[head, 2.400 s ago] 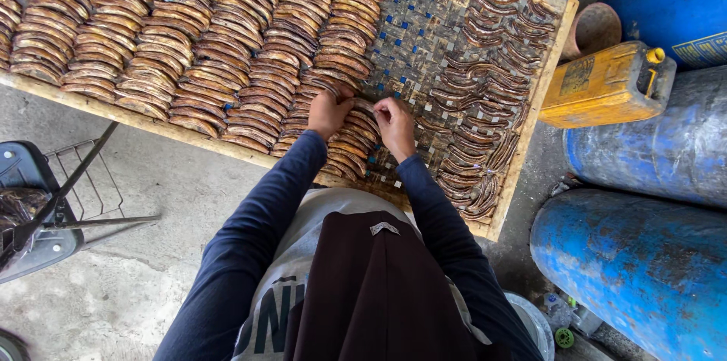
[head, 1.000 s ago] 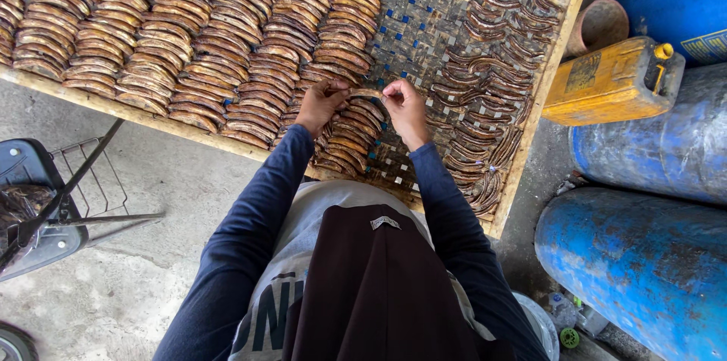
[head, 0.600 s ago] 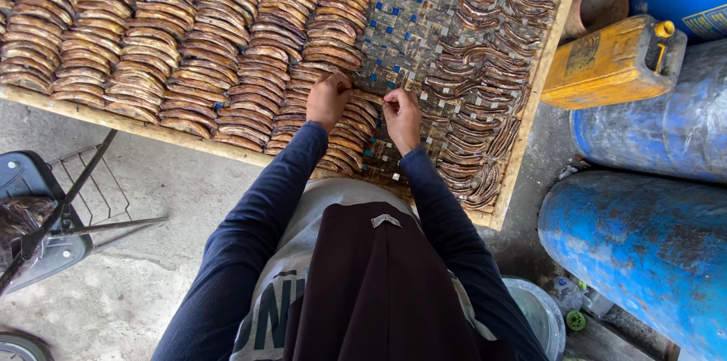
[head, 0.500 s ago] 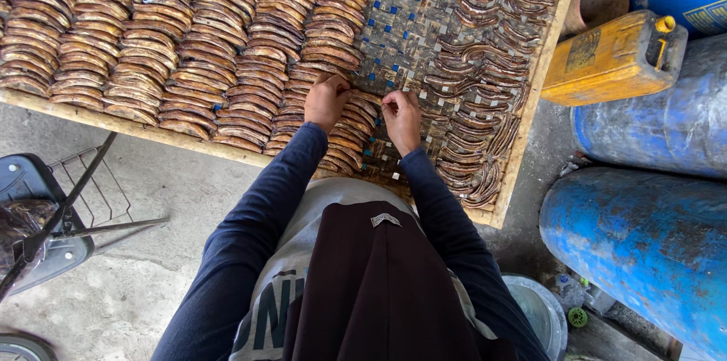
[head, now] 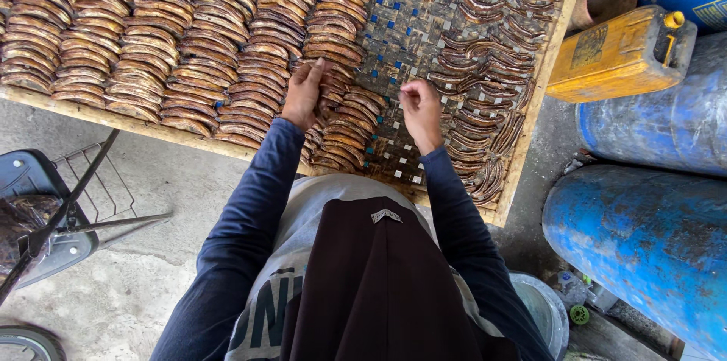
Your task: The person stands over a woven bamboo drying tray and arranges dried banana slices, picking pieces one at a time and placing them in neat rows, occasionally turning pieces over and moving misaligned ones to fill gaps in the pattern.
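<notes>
Outdoor drying yard: woven rack [head: 530, 134], barrels [head: 644, 232]

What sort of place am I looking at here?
Probably an outdoor yard for drying food: a woven drying rack covered in rows of brown curved slices, a bare concrete floor, and blue drums with a yellow jerrycan alongside.

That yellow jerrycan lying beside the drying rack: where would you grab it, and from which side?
Judging by its pose, grip the yellow jerrycan at the capped neck end, nearest the blue drums, coming from above. It lies flat on its broad side, too wide to span, and that end narrows. Any handle is not clearly visible.
</notes>
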